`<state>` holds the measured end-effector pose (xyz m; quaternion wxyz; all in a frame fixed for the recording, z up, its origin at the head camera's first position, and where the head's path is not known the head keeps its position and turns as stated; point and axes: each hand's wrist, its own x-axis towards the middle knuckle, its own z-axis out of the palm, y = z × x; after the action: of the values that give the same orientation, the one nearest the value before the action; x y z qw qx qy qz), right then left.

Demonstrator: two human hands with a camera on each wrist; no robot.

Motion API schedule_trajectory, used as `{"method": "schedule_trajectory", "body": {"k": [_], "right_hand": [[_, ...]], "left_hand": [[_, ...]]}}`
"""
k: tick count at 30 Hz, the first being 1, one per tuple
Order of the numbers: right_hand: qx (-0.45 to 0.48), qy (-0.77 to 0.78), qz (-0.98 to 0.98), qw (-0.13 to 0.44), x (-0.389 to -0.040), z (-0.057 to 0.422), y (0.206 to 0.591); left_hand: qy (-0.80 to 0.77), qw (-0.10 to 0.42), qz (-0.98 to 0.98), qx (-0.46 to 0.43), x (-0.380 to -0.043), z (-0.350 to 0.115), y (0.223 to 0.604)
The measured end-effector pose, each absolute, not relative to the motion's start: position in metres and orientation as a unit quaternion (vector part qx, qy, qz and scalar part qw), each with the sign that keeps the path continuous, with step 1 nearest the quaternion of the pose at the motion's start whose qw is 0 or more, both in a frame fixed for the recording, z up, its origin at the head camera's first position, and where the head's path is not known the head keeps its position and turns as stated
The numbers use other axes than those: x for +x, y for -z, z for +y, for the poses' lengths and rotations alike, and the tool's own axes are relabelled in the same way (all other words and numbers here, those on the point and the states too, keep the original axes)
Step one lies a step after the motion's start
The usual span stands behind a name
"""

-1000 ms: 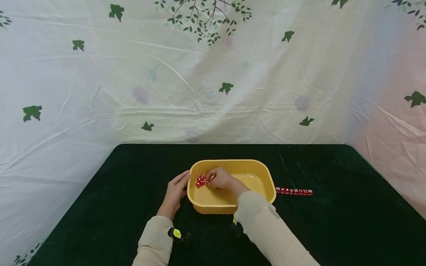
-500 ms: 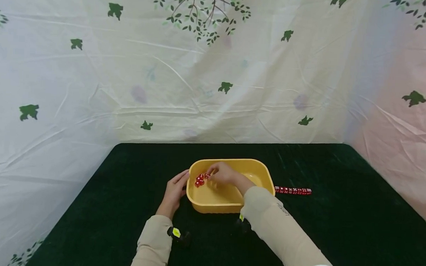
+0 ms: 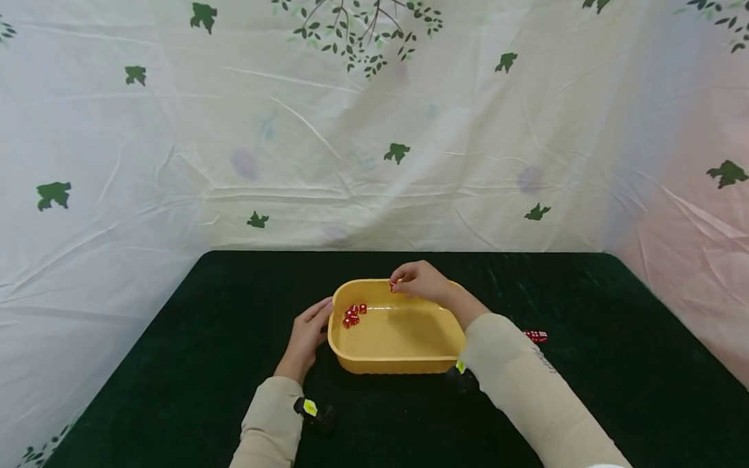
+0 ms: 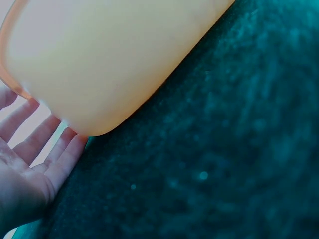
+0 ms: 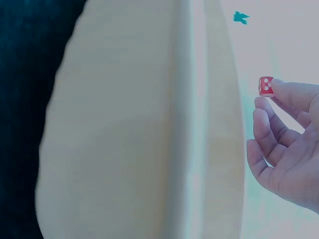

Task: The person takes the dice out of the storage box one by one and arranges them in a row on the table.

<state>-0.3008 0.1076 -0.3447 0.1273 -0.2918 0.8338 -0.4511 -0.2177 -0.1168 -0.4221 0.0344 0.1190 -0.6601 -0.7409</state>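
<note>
A yellow plastic tub (image 3: 394, 366) stands on the dark green cloth. Against its left end rests my left hand (image 3: 304, 338); in the left wrist view the fingers (image 4: 37, 139) lie extended with their tips on the tub's wall. Above the tub's far rim, my right hand (image 3: 425, 282) pinches a red die (image 5: 265, 86) with white pips between thumb and fingertip. Several more red dice (image 3: 351, 320) lie loosely grouped inside the tub at its left end.
To the right of the tub, a row of red dice (image 3: 537, 336) lies on the green table cloth (image 3: 605, 380), partly hidden behind the right sleeve. A pale curtain (image 3: 329, 122) with leaf prints hangs around the table's back and sides.
My right hand has picked one die from the group in the tub and lifted it up and to the right. The left hand has stayed at the tub's left end.
</note>
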Motion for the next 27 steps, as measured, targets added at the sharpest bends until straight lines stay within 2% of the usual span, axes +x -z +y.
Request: {"method": "schedule_trajectory", "body": {"k": [12, 27], "right_hand": [[-0.240, 0.425, 0.866, 0.107, -0.302, 0.158, 0.320], [-0.196, 0.431, 0.877, 0.079, -0.300, 0.230, 0.322]], "left_hand": [[0.736, 0.035, -0.664, 0.123, -0.218, -0.117, 0.423], [0.740, 0.034, -0.660, 0.125, -0.219, -0.117, 0.424]]}}
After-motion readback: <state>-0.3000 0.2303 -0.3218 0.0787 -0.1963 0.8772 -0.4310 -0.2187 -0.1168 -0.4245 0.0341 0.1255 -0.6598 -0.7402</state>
